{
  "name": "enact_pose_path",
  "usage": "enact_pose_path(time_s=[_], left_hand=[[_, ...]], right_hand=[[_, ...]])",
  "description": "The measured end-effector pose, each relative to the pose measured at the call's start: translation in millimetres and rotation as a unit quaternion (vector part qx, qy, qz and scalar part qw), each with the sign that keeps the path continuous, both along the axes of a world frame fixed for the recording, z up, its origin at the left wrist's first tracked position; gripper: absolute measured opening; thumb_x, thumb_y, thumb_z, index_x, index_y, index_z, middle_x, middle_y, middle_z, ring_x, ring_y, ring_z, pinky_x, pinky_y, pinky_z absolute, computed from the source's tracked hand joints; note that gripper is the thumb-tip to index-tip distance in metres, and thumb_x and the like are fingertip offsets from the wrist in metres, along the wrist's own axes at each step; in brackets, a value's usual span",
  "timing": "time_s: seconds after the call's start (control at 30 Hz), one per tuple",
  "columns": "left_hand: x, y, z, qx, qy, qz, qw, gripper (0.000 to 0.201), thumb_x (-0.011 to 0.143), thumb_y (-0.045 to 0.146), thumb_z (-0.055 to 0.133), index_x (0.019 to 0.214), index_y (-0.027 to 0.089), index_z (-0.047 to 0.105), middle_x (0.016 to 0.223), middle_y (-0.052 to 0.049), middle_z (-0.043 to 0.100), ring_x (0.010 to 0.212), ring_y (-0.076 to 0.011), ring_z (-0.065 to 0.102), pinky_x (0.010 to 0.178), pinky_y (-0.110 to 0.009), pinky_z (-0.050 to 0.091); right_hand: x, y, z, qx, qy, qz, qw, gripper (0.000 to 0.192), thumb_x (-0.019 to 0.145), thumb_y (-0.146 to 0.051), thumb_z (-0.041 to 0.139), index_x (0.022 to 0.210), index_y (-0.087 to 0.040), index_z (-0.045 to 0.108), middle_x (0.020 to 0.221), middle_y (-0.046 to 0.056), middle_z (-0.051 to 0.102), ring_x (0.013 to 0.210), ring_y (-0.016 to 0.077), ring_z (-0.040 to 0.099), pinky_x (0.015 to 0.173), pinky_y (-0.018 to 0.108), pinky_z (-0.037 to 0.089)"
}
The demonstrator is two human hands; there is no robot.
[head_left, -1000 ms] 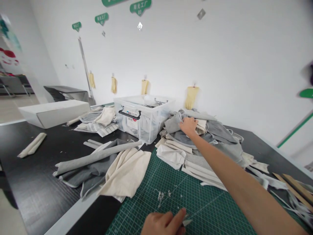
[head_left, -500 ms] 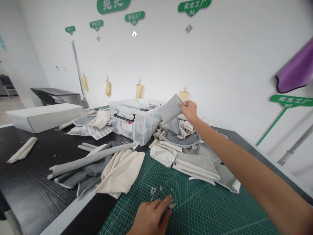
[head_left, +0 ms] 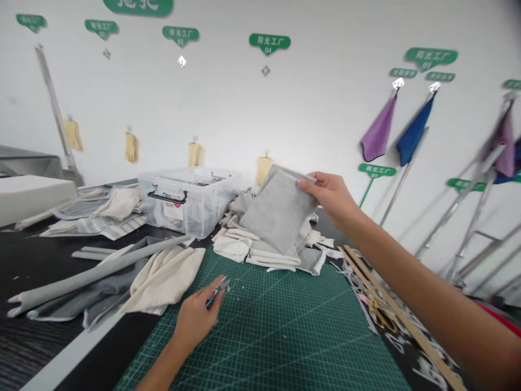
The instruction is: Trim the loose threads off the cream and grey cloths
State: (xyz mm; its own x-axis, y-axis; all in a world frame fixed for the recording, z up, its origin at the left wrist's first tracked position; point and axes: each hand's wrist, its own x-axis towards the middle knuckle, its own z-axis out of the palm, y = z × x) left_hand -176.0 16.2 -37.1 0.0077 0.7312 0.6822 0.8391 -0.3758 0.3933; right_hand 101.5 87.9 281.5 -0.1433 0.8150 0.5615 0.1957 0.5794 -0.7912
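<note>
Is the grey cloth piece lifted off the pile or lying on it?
Lifted: the right hand pinches the grey cloth piece by its top corner, above the pile.

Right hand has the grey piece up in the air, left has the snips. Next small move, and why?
Probably lower the grey fabric piece flat onto the bare green cutting mat. The right hand pinches it by its top edge, hanging above the fabric pile, where it cannot be cut cleanly. The left hand holds the small snips low over the mat, close to that open space.

Textile workshop: green cutting mat [head_left: 285, 336] on black table [head_left: 24, 255]; fabric offcuts [head_left: 260, 247]; numbered wall signs [head_left: 269, 42]; hanging cloths [head_left: 378, 133].
</note>
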Motion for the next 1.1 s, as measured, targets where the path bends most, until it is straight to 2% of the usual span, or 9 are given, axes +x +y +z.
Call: enact_pose_path(time_s=[0.1, 0.27, 0.4, 0.5, 0.67, 0.8, 0.9, 1.0, 1.1], left_hand=[[-4, 1, 0.8, -0.005, -0.010, 0.014, 1.000, 0.040, 0.096, 0.041, 0.051, 0.129, 0.021, 0.062, 0.107, -0.006, 0.076, 0.084, -0.0222, 0.075, 0.079, -0.032, 0.060], [1, 1, -5.6, -0.030, 0.011, 0.001, 0.999, 0.044, 0.094, 0.047, 0.050, 0.129, 0.022, 0.062, 0.110, -0.005, 0.075, 0.088, -0.0231, 0.074, 0.082, -0.034, 0.059], [4, -2, -9.0, -0.050, 0.039, -0.001, 0.998, 0.045, 0.095, 0.047, 0.047, 0.130, 0.022, 0.062, 0.109, -0.005, 0.076, 0.084, -0.0225, 0.074, 0.081, -0.032, 0.057], [2, -4, -7.3, -0.053, 0.052, 0.012, 0.997, 0.046, 0.095, 0.046, 0.047, 0.130, 0.022, 0.063, 0.099, -0.005, 0.078, 0.078, -0.0224, 0.074, 0.075, -0.031, 0.056], [1, -4, -4.6, -0.044, 0.061, 0.018, 0.997, 0.047, 0.094, 0.049, 0.046, 0.127, 0.021, 0.064, 0.095, -0.005, 0.078, 0.073, -0.0223, 0.073, 0.071, -0.030, 0.056], [3, -3, -6.3, -0.046, 0.065, 0.014, 0.997, 0.049, 0.093, 0.051, 0.046, 0.128, 0.022, 0.065, 0.095, -0.005, 0.078, 0.071, -0.0221, 0.072, 0.071, -0.031, 0.055], [5, -3, -7.3, -0.049, 0.063, 0.011, 0.997, 0.049, 0.093, 0.052, 0.047, 0.128, 0.023, 0.065, 0.098, -0.005, 0.078, 0.073, -0.0225, 0.072, 0.072, -0.031, 0.055], [5, -3, -6.7, -0.048, 0.058, 0.009, 0.997, 0.049, 0.092, 0.051, 0.047, 0.127, 0.022, 0.065, 0.101, -0.006, 0.078, 0.076, -0.0226, 0.073, 0.073, -0.030, 0.055], [4, -4, -5.2, -0.050, 0.047, 0.010, 0.998, 0.050, 0.091, 0.051, 0.048, 0.126, 0.021, 0.066, 0.099, -0.007, 0.078, 0.074, -0.0224, 0.072, 0.073, -0.030, 0.055]], right_hand=[[20, -43, -41.1, -0.161, -0.052, 0.053, 0.984, 0.022, 0.072, -0.035, 0.076, 0.069, -0.017, 0.063, 0.063, 0.002, 0.062, 0.057, 0.0142, 0.053, 0.053, 0.027, 0.035], [42, -80, -137.7, -0.366, -0.002, 0.057, 0.929, 0.021, 0.072, -0.036, 0.076, 0.078, -0.019, 0.066, 0.073, 0.001, 0.065, 0.066, 0.0145, 0.057, 0.061, 0.026, 0.041], [67, -79, -206.5, -0.432, -0.004, -0.022, 0.902, 0.027, 0.072, -0.040, 0.073, 0.083, -0.016, 0.065, 0.072, 0.001, 0.063, 0.066, 0.0153, 0.057, 0.060, 0.027, 0.041], [93, -74, -242.0, -0.451, -0.013, -0.090, 0.888, 0.036, 0.071, -0.042, 0.073, 0.097, -0.018, 0.064, 0.076, 0.000, 0.061, 0.066, 0.0156, 0.056, 0.060, 0.028, 0.043], [127, -93, -268.7, -0.422, -0.013, -0.119, 0.899, 0.067, 0.059, -0.037, 0.085, 0.118, -0.021, 0.059, 0.093, 0.003, 0.065, 0.080, 0.0205, 0.063, 0.068, 0.032, 0.049], [136, -125, -275.6, -0.417, 0.014, -0.077, 0.906, 0.073, 0.062, -0.039, 0.085, 0.127, -0.021, 0.056, 0.082, 0.000, 0.067, 0.087, 0.0212, 0.065, 0.081, 0.033, 0.049], [135, -143, -281.9, -0.432, 0.104, -0.016, 0.896, 0.075, 0.062, -0.029, 0.086, 0.129, -0.022, 0.054, 0.080, -0.001, 0.069, 0.085, 0.0194, 0.067, 0.081, 0.032, 0.049], [131, -151, -286.4, -0.456, 0.219, 0.014, 0.863, 0.058, 0.060, -0.018, 0.083, 0.114, -0.022, 0.064, 0.077, -0.002, 0.068, 0.066, 0.0128, 0.063, 0.067, 0.026, 0.050], [129, -154, -277.5, -0.465, 0.302, 0.028, 0.832, 0.032, 0.065, -0.019, 0.078, 0.096, -0.020, 0.070, 0.063, -0.005, 0.058, 0.047, 0.0053, 0.047, 0.053, 0.019, 0.046]])
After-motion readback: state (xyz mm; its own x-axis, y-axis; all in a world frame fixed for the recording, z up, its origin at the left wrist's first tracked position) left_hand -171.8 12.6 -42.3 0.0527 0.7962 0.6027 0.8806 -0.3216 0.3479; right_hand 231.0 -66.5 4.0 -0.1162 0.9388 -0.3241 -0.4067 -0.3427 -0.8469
